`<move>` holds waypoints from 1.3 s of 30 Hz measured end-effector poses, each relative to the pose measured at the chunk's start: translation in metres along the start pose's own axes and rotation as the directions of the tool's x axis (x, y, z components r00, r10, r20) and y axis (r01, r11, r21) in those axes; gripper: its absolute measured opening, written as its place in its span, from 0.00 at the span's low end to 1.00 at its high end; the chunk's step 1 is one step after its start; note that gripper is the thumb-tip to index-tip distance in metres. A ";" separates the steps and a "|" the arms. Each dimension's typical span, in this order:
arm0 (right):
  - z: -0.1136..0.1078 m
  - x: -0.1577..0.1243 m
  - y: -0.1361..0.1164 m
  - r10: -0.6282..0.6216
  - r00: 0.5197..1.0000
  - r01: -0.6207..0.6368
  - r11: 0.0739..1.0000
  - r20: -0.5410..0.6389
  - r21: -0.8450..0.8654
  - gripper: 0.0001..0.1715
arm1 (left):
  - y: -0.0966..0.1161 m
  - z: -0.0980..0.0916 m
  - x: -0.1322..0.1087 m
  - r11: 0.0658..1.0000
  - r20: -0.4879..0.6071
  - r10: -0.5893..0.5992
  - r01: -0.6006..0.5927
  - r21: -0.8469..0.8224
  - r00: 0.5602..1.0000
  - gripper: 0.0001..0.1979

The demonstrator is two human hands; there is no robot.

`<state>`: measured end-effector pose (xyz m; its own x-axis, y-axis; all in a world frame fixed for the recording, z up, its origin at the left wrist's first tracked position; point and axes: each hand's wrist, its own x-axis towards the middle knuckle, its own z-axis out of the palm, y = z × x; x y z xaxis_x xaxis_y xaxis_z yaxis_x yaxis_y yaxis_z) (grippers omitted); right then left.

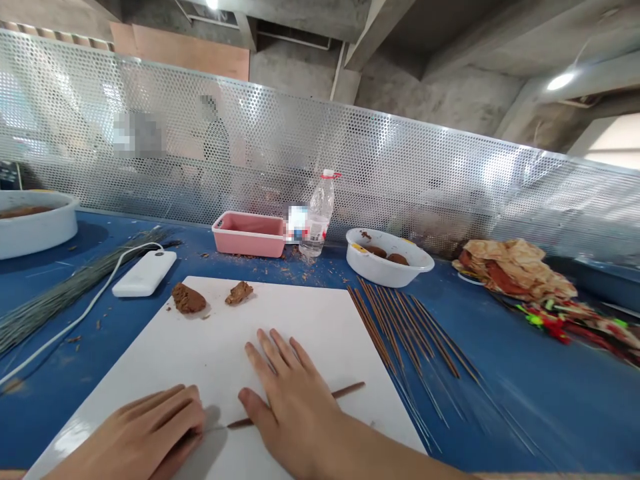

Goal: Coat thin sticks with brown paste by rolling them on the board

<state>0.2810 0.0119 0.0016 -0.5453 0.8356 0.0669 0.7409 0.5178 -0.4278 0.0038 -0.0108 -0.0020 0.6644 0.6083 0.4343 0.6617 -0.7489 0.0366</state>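
On the white board (310, 313), my right hand (295, 403) lies flat with fingers spread, palm over a thin brown incense stick (350, 389). Both ends of its brown coating show, one beyond the wrist and one beside the thumb; the middle is hidden under the hand. A fine bare wire runs from the near-left end toward my left hand (155, 427), which is closed with its fingers curled at the wire; the fingertips are hidden. Two lumps of brown paste, a larger one (189, 298) and a smaller one (239, 293), rest near the board's far edge.
Right of the board lie several coated sticks (400, 327). Behind stand a pink box (250, 245), a plastic bottle (320, 213) and a white basin (390, 267). At left are a wire bundle (100, 267) and a white power bank (145, 273). Crumpled paper (520, 267) sits right.
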 end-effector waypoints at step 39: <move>-0.015 -0.005 0.012 0.050 0.998 -0.051 0.998 0.046 0.024 0.41 | -0.003 0.000 0.005 0.998 0.199 0.052 -0.043 -0.049 0.979 0.08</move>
<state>0.2987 0.0168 0.0097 -0.5255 0.8508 0.0039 0.7580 0.4702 -0.4521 0.0049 -0.0057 0.0004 0.7534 0.6089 0.2481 0.6150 -0.7861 0.0618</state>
